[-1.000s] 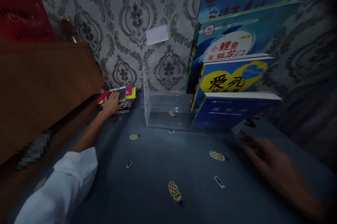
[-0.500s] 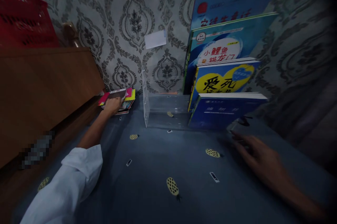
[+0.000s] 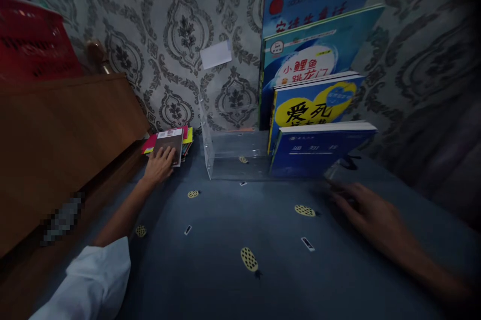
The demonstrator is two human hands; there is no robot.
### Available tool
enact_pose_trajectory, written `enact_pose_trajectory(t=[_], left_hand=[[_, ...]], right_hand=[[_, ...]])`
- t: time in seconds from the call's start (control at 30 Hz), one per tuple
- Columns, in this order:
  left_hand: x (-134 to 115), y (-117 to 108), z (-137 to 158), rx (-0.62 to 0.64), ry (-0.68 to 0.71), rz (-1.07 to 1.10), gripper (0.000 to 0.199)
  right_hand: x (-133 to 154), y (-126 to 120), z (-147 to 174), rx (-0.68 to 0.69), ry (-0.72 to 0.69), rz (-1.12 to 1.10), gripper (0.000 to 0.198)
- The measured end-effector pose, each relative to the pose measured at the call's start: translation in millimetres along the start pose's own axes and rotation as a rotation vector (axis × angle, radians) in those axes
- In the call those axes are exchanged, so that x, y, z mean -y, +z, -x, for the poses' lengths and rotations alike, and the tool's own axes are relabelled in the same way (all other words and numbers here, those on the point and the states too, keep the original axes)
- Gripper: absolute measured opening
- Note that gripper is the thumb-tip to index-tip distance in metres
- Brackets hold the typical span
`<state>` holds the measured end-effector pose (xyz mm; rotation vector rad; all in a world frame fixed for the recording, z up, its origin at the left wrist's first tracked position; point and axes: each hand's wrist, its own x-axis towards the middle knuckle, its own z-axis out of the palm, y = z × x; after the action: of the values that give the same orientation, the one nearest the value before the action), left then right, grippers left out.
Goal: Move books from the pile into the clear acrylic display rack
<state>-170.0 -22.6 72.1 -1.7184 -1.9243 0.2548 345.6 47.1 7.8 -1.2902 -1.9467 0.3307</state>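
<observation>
My left hand [image 3: 161,166] lies with fingers spread across the cover of a dark grey-brown book [image 3: 167,141] with a white band at its top. That book rests on a small pile of books with pink and yellow edges [image 3: 189,135]. A clear plastic book rack [image 3: 233,172] stands in the middle; several upright books, including a dark blue one [image 3: 319,152] at the front, fill its right side. My right hand [image 3: 370,212] is low at the rack's front right corner, fingertips near it. Blur and shadow hide whether they touch or grip anything.
A wooden cabinet [image 3: 67,144] runs along the left, with a red bag or box [image 3: 35,42] on top. Patterned wallpaper [image 3: 184,29] rises behind, with a white card [image 3: 216,54] in front of it. The dark blue cloth [image 3: 210,270] has a pineapple print.
The grey-brown book on the pile has shifted toward me, and more of its cover shows. My left hand's fingers have spread over it. My right hand stays by the rack; the view has shifted slightly.
</observation>
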Motion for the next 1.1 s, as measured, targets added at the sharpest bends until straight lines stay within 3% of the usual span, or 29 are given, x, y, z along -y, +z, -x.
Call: enact_pose_trajectory(t=[0.2,0.37,0.53,0.6,0.67,0.73,0.8,0.9,0.97,1.1], left_hand=[[-9.4,6.1,-0.7,0.037,-0.108,0.031,0.064],[-33.0,-6.6,37.6,0.043,-0.078,0.084,0.063],[-65.7,-33.3,98.1,0.095,0.002,0.241,0.055],[-73.1,-51.0,117.7,0.146,0.099,0.377,0.049],[-74.1,-66.3,127.0,0.192,0.196,0.486,0.049],[-69.4,-70.9,123.6,0.213,0.202,0.563,0.051],[-61.4,-59.8,109.7,0.185,0.120,0.604,0.052],[-50.1,-20.4,81.1,0.091,-0.068,0.584,0.058],[-45.7,8.1,65.0,0.152,-0.190,0.606,0.064],[-40.6,39.4,52.0,0.172,-0.135,0.628,0.061]], right_hand=[[3.2,-2.5,1.1,0.054,-0.043,0.022,0.027],[6.6,-2.7,2.2,0.087,-0.067,0.036,0.027],[4.3,-1.2,3.4,0.091,-0.062,0.053,0.027],[2.6,-0.2,3.9,0.098,-0.072,0.060,0.027],[1.7,0.6,4.0,0.100,-0.089,0.067,0.028],[2.2,1.0,4.1,0.095,-0.098,0.075,0.028],[3.9,0.9,4.2,0.098,-0.099,0.081,0.027],[6.8,0.4,5.0,0.103,-0.085,0.070,0.026],[7.9,0.2,5.6,0.099,-0.075,0.054,0.025],[9.5,0.3,6.9,0.110,-0.089,0.057,0.026]])
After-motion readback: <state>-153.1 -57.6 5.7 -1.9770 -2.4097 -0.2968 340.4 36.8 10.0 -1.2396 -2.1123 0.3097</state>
